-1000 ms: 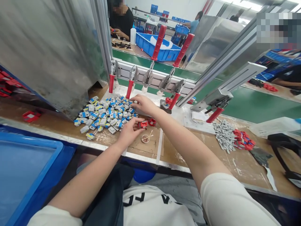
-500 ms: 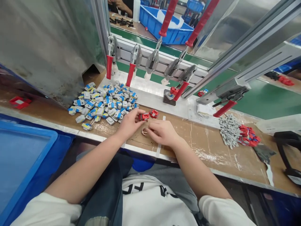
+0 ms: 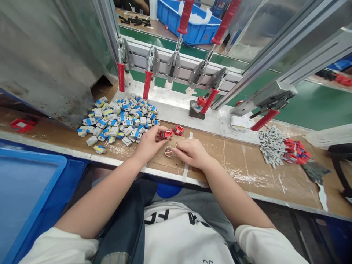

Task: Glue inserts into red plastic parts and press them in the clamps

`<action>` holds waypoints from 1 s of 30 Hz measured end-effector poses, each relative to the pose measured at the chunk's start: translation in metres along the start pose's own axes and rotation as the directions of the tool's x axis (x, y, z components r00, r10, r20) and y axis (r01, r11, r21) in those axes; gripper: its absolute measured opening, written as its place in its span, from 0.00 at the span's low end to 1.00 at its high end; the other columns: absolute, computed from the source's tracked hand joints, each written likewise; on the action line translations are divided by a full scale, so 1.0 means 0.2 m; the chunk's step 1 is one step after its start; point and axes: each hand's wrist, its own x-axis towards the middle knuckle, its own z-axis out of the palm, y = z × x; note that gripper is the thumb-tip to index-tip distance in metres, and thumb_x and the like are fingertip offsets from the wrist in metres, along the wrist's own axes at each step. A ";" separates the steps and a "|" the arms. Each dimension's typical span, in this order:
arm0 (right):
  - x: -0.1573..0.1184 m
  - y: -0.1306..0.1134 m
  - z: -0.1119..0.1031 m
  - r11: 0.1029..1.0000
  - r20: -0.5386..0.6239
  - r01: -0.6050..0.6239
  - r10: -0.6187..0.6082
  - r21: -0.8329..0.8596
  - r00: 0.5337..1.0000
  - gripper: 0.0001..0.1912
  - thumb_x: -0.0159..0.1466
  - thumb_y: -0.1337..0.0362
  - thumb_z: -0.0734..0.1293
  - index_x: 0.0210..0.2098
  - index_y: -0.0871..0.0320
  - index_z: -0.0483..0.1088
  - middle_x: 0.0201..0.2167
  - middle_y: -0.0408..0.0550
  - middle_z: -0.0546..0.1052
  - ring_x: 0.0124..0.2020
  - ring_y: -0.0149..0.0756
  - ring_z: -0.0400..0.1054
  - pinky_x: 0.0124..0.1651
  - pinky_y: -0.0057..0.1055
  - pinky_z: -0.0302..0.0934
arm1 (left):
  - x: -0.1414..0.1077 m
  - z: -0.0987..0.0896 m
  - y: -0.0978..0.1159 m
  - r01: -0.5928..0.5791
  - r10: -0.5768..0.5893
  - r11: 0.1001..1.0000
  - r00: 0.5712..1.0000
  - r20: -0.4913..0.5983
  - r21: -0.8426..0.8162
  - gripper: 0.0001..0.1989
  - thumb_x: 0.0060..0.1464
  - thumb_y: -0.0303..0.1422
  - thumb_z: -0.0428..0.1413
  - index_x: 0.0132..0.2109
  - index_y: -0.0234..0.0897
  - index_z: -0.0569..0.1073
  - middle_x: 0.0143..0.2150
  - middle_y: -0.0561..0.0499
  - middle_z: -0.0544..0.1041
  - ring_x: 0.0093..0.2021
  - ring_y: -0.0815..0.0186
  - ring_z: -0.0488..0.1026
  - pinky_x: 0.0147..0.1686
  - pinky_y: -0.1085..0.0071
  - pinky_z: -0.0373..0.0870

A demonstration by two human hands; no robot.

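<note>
My left hand [image 3: 151,141] is closed, its thumb and fingertips pinching a small red plastic housing [image 3: 166,135] with a recessed face turned up. Just behind it on the bench lies a second red housing [image 3: 178,129]. My right hand [image 3: 191,152] is closed, with what looks like a thin stick [image 3: 175,146] at its fingertips, mostly hidden by the fingers. Those fingertips are over the right edge of a small round dish [image 3: 167,152] on the bench. What the dish holds is too small to tell.
Grey parts with blue and yellow faces [image 3: 118,121] are heaped at left. Red-handled toggle clamps [image 3: 147,85] line the rail behind; one stands over a dark fixture block [image 3: 196,114]. Grey pieces [image 3: 272,146] and red parts [image 3: 297,151] lie right. A blue tray [image 3: 59,161] sits front left.
The view has shifted slightly. My right fingertips have shifted a little to the right relative to the dish, so more of the dish shows. My left hand keeps hold of the red housing.
</note>
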 end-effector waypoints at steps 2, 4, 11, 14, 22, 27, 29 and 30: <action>0.00 0.01 0.00 0.996 -0.025 0.010 -0.008 0.088 1.000 0.27 0.77 0.53 0.59 0.23 0.54 0.52 0.19 0.39 0.58 0.23 0.30 0.50 0.31 0.34 0.45 | 0.00 0.00 0.00 -0.003 0.003 1.000 1.000 0.000 0.002 0.16 0.56 0.25 0.65 0.51 0.38 0.76 0.55 0.45 0.83 0.49 0.59 0.84 0.50 0.62 0.82; 0.00 0.02 0.00 0.984 -0.037 0.013 -0.007 0.176 0.999 0.28 0.76 0.52 0.59 0.22 0.54 0.49 0.18 0.38 0.54 0.22 0.29 0.47 0.30 0.33 0.44 | 0.00 0.00 -0.01 -0.005 0.005 1.000 1.000 0.002 0.002 0.16 0.56 0.25 0.65 0.52 0.39 0.77 0.55 0.45 0.83 0.50 0.59 0.84 0.50 0.62 0.82; 0.07 0.03 0.01 0.939 -0.435 -0.130 0.266 0.318 0.860 0.31 0.75 0.46 0.61 0.21 0.54 0.51 0.19 0.37 0.53 0.23 0.28 0.46 0.29 0.32 0.45 | -0.01 0.00 -0.01 -0.040 0.040 0.999 0.999 0.004 0.012 0.14 0.58 0.28 0.65 0.52 0.39 0.78 0.55 0.44 0.82 0.51 0.59 0.83 0.50 0.63 0.81; 0.11 0.04 0.03 0.928 -0.431 -0.139 0.288 0.345 0.855 0.31 0.75 0.44 0.62 0.22 0.54 0.53 0.20 0.38 0.55 0.24 0.28 0.48 0.30 0.31 0.46 | 0.00 0.00 0.00 -0.044 0.043 0.999 0.999 0.010 0.025 0.14 0.58 0.29 0.66 0.51 0.39 0.79 0.54 0.45 0.83 0.51 0.59 0.83 0.49 0.64 0.81; 0.12 0.05 0.05 0.935 -0.389 -0.134 0.264 0.329 0.883 0.30 0.74 0.46 0.62 0.22 0.55 0.52 0.20 0.38 0.55 0.25 0.28 0.48 0.30 0.31 0.45 | 0.00 0.00 -0.02 -0.086 0.085 0.996 0.996 0.012 0.031 0.14 0.58 0.28 0.66 0.51 0.39 0.79 0.55 0.44 0.82 0.50 0.59 0.82 0.48 0.65 0.80; 0.11 0.07 0.04 0.947 -0.427 -0.163 0.274 0.277 0.862 0.30 0.74 0.49 0.63 0.21 0.55 0.51 0.19 0.37 0.53 0.24 0.27 0.47 0.30 0.31 0.43 | 0.00 0.00 -0.03 -0.073 0.073 0.997 0.997 0.006 0.033 0.14 0.59 0.30 0.66 0.52 0.39 0.79 0.56 0.44 0.82 0.50 0.59 0.82 0.48 0.64 0.80; 0.10 0.08 0.03 0.948 -0.458 -0.177 0.284 0.263 0.842 0.30 0.73 0.50 0.64 0.21 0.54 0.50 0.19 0.37 0.53 0.23 0.27 0.46 0.30 0.31 0.43 | 0.00 0.00 -0.03 -0.067 0.067 0.997 0.998 0.004 0.034 0.14 0.59 0.29 0.66 0.52 0.39 0.79 0.56 0.44 0.82 0.50 0.59 0.82 0.47 0.64 0.80; 0.10 0.08 0.03 0.949 -0.469 -0.176 0.284 0.260 0.836 0.30 0.74 0.50 0.64 0.21 0.54 0.50 0.19 0.37 0.52 0.23 0.27 0.45 0.30 0.31 0.42 | 0.00 0.00 -0.03 -0.064 0.064 0.997 0.998 0.004 0.033 0.14 0.58 0.29 0.66 0.52 0.39 0.79 0.56 0.44 0.82 0.50 0.58 0.82 0.47 0.64 0.80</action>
